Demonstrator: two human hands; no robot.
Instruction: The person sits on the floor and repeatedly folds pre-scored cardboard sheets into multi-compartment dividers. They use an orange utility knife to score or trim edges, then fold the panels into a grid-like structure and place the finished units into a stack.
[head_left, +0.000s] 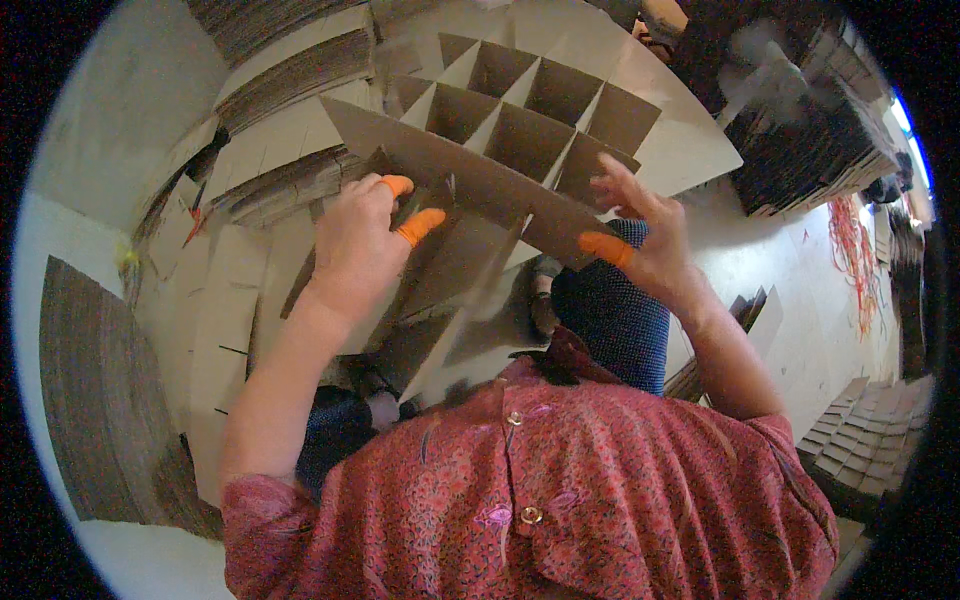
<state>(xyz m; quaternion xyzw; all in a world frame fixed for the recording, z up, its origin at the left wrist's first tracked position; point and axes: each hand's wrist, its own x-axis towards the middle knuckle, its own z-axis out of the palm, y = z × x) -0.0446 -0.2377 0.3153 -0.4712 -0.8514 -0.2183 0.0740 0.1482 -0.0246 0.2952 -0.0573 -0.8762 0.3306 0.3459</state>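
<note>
A brown cardboard divider grid point(480, 110) of interlocked strips spreads out in front of me, its square cells standing open at the far side. One long cardboard strip point(470, 170) runs slantwise across it, from upper left to lower right. Orange covers are on my left thumb and a finger; my left hand point(350, 235) is closed around the near cross panels, its thumb on cardboard. My right hand point(650, 235) grips the long strip's right end, with its orange-covered thumb on the near face and fingers beyond. The undersides of the cross panels are hidden.
Stacked cardboard sheets point(295, 75) stand at far left, and another tall stack point(95, 390) at near left. A dark bundled pile point(810, 130) is at far right. Red strapping point(852, 260) hangs at right, above assembled cardboard pieces point(865, 430). My knee point(620, 320) is beneath the grid.
</note>
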